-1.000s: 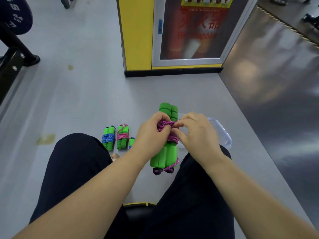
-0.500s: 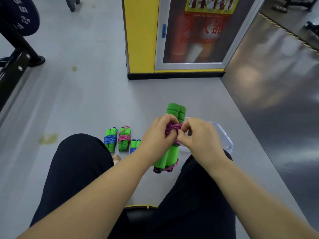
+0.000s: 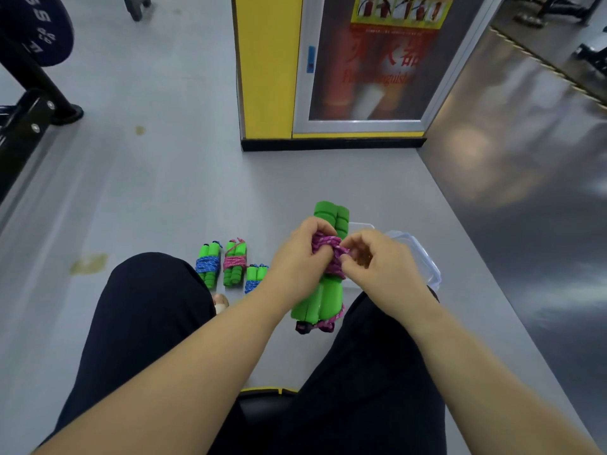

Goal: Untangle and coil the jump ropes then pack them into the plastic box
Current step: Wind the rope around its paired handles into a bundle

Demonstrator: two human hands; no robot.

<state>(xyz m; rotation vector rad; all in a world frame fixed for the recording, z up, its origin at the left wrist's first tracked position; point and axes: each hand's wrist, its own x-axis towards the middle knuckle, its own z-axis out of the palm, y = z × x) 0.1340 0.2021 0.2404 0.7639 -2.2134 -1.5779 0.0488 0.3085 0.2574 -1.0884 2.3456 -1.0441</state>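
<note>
Between your knees, the pair of green foam jump-rope handles bound in pink-purple cord runs lengthwise from your lap away and a touch right. Your left hand curls round its middle over the wraps, and your right hand pinches a cord strand at them. Just beyond the right hand lies the clear plastic box, so that hand looks nearer for the drop; three wound green-handled bundles sit left of it, outside.

Green-handled jump rope, purple-wrapped, nearly upright; three coiled bundles on floor, leftward; clear plastic box behind.
</note>
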